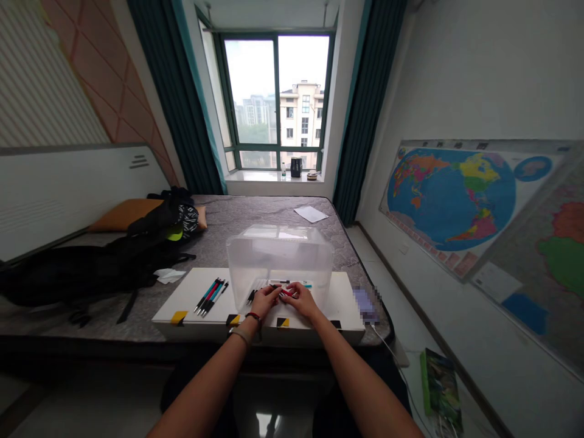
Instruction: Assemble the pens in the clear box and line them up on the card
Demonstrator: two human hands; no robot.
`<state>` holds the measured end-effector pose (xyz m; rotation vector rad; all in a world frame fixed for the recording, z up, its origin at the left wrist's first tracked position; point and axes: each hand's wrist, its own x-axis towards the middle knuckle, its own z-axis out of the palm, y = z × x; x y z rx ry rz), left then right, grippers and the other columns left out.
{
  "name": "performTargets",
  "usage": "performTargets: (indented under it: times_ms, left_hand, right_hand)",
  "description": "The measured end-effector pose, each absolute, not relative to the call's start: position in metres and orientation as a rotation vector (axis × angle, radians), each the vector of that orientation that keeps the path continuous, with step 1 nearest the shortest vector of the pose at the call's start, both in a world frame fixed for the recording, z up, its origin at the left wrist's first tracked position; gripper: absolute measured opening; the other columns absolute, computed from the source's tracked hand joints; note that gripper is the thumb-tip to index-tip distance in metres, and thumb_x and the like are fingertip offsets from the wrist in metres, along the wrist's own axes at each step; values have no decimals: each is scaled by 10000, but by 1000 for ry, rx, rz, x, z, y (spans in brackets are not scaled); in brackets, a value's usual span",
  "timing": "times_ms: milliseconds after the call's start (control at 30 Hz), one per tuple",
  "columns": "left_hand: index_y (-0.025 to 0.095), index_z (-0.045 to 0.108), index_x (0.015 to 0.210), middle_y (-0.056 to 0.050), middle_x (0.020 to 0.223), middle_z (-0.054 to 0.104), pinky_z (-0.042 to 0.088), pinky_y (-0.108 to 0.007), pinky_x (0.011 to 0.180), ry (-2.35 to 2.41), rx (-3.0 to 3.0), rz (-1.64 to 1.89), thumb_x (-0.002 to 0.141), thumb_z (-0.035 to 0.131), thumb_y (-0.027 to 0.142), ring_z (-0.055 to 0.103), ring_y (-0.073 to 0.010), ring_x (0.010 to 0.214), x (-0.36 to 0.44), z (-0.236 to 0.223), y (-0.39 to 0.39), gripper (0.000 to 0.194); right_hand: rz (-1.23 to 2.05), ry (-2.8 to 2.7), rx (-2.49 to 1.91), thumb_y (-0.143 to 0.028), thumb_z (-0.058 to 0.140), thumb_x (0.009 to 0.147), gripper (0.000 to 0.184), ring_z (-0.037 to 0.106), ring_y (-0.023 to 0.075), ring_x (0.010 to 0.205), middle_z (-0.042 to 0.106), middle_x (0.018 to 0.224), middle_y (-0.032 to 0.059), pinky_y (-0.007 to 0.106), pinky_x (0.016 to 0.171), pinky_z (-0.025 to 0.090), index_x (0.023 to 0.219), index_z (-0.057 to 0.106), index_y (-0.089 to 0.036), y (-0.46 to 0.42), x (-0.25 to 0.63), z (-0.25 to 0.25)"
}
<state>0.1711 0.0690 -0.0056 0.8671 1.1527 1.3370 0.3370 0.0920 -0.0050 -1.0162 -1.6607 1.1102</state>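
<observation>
My left hand and my right hand meet over a white board at the near edge of a bed. Both are closed on a red pen held between them. Right behind the hands stands a clear plastic bin, with more pens lying at its base. A row of several pens, red, blue and black, lies on the board to the left. A few dark pens lie just left of my left hand.
A black bag and clothes cover the bed's left side, beside an orange pillow. A sheet of paper lies at the far right of the mattress. A phone sits at the right corner. World maps hang on the right wall.
</observation>
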Motion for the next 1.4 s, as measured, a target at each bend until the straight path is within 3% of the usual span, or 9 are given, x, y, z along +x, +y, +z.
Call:
performTargets:
  times_ms: [67, 167, 333, 533, 767, 933, 1133, 1400]
  left_hand:
    - [120, 709, 923, 10, 657, 627, 395, -189, 513, 1145, 866, 1342, 587, 817, 398, 484, -55, 515, 171, -6, 69, 449]
    - [123, 708, 924, 9, 659, 626, 397, -187, 520, 1145, 841, 1344, 590, 815, 401, 489, -57, 522, 171, -6, 70, 448]
    - [128, 709, 941, -12, 709, 652, 404, -185, 527, 1119, 813, 1354, 604, 810, 398, 496, -57, 535, 169, -9, 71, 443]
    - [137, 708, 972, -19, 730, 659, 434, -196, 557, 1121, 725, 1368, 586, 822, 395, 516, -67, 560, 169, -11, 72, 478]
    - [159, 708, 985, -28, 828, 680, 456, -198, 601, 1093, 712, 1379, 592, 826, 386, 539, -59, 595, 167, -12, 71, 469]
    - [168, 694, 992, -18, 807, 668, 458, -202, 608, 1063, 675, 1413, 576, 839, 375, 536, -57, 589, 167, -10, 69, 487]
    - [167, 689, 972, -23, 832, 659, 454, -189, 614, 1049, 696, 1409, 598, 831, 372, 550, -66, 634, 167, -10, 68, 449]
    - [149, 695, 966, -18, 773, 657, 469, -208, 628, 1035, 637, 1439, 568, 848, 361, 542, -67, 607, 168, -7, 67, 477]
  right_hand:
    - [1106, -1644, -1036, -395, 766, 648, 317, 522, 130, 605, 655, 760, 13, 252, 602, 416, 854, 662, -177, 94, 337, -8]
    - [1116, -1653, -1018, -426, 712, 714, 268, 543, 145, 636, 656, 729, 25, 262, 628, 424, 759, 660, -168, 97, 338, -12]
    - [1154, -1681, -1013, -491, 599, 812, 353, 538, 143, 594, 630, 632, 20, 258, 606, 419, 702, 673, -163, 98, 337, -14]
    - [1174, -1558, -969, -462, 761, 644, 367, 581, 159, 666, 654, 741, 20, 262, 630, 459, 846, 642, -179, 95, 337, -9]
    - [1257, -1554, -1035, -536, 605, 788, 382, 485, 111, 464, 606, 578, 10, 236, 477, 382, 693, 600, -166, 95, 336, -11]
    - [1224, -1496, -969, -479, 729, 687, 370, 531, 120, 533, 628, 670, -1, 237, 515, 429, 860, 617, -172, 97, 337, -13]
    - [1277, -1405, -1024, -523, 647, 752, 366, 506, 109, 474, 619, 613, 9, 237, 478, 407, 782, 598, -162, 98, 339, -12]
    - [1293, -1368, -973, -503, 753, 641, 418, 565, 123, 530, 635, 666, 7, 244, 517, 447, 844, 604, -168, 96, 339, -10]
